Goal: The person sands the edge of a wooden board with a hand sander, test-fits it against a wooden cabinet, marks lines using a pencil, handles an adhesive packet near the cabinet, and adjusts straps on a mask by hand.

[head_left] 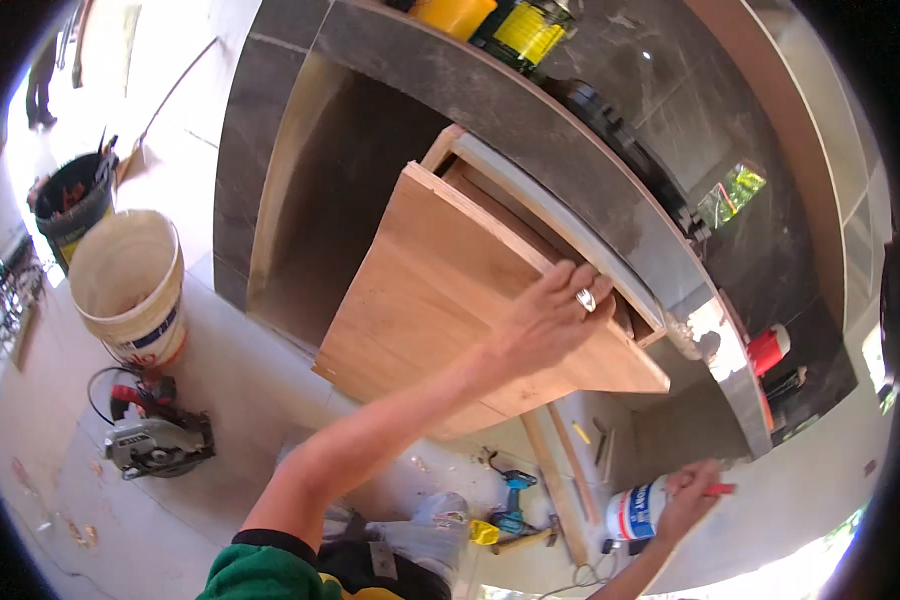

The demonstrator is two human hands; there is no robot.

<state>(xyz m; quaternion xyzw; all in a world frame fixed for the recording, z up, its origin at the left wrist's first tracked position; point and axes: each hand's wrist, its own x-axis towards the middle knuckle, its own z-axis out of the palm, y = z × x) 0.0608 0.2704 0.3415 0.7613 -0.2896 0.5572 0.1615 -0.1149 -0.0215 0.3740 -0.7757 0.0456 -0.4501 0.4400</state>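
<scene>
Left fingers: bent over the top edge of the wooden panel, which is gripped there; a ring is worn on one of them
Right hand: closed on a slim red object, just beside a white and blue tub; whether the tub is also touched cannot be told
Wooden panel: held tilted before the dark-tiled cabinet, with a wooden frame seen behind its upper edge
Tabletop: yellow containers and a red cup are carried above the opening
Floor below: a blue drill and wooden strips are seen past the panel's lower edge
Floor at left: a circular saw is set near a white bucket, with a dark bucket behind
</scene>
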